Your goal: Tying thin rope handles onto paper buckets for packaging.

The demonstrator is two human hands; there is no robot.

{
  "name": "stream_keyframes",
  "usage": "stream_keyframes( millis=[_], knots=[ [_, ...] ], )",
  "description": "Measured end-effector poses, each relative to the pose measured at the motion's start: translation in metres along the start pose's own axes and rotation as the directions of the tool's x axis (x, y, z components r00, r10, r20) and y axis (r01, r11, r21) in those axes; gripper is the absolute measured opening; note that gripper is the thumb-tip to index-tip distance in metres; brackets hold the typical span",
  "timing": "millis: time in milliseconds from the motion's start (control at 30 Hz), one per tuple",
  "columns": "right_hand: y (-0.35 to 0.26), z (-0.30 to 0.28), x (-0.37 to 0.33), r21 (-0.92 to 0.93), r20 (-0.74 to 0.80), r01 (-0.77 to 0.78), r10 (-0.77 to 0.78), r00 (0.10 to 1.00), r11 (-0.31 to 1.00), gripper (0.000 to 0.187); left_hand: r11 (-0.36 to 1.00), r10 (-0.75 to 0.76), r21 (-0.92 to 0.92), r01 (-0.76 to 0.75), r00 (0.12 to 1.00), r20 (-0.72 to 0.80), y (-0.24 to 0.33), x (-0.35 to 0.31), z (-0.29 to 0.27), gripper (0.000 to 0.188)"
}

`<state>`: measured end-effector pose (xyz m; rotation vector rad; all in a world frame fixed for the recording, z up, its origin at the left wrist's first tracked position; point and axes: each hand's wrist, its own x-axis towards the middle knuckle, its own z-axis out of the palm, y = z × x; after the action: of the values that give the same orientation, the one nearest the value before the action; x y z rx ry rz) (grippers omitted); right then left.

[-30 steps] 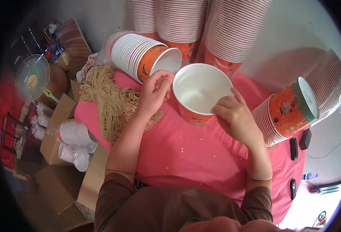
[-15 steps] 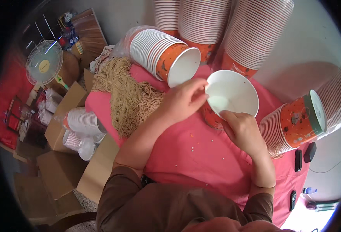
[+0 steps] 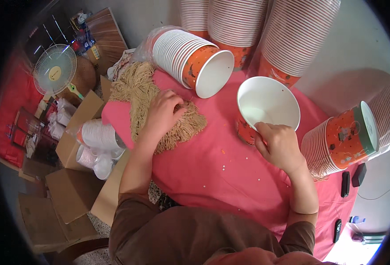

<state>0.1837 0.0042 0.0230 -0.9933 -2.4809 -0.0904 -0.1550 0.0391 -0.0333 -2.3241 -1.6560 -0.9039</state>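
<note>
A large paper bucket (image 3: 270,101), white inside and orange outside, stands on the pink-covered table with its mouth tilted toward me. My right hand (image 3: 278,145) pinches its near rim, thumb outside the wall. Over on the left, a loose heap of tan yarn-like strands (image 3: 181,128) spreads across the cloth. My left hand (image 3: 164,110) rests on this heap, its fingers curled over the strands and its thumb a little apart; the fingertips are partly hidden. Nothing shows inside the bucket except its pale bottom.
Nested bucket stacks in clear plastic stand at the back (image 3: 239,26). One stack (image 3: 181,57) lies behind the strands, another (image 3: 336,141) lies at right. Small white bits dot the pink cloth (image 3: 230,194). Open cardboard boxes (image 3: 73,194) and a fan (image 3: 55,73) are off the table's left side.
My left hand has left the bucket's left rim and moved left onto the tan strands. My right hand keeps its hold on the near rim. The bucket stays about where it was.
</note>
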Motion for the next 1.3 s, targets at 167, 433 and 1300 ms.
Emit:
stream_keyframes(
  millis=[167, 433, 1300],
  knots=[
    [-0.001, 0.000, 0.000, -0.020, 0.007, 0.008, -0.007, 1.000, 1.000, 0.015, 0.991, 0.012, -0.136, -0.011, 1.000, 0.009, 0.003, 0.005, 0.006, 0.010],
    [-0.001, 0.001, 0.000, -0.033, -0.002, 0.009, -0.009, 1.000, 0.999, 0.015, 0.795, -0.211, -0.530, 0.296, 0.953, 0.217, 0.040, 0.007, -0.019, 0.012],
    [-0.003, 0.001, 0.000, -0.051, -0.023, 0.006, -0.007, 1.000, 0.999, 0.014, 0.964, 0.055, -0.263, -0.043, 0.998, 0.041, 0.019, -0.009, -0.016, 0.008]
  ],
)
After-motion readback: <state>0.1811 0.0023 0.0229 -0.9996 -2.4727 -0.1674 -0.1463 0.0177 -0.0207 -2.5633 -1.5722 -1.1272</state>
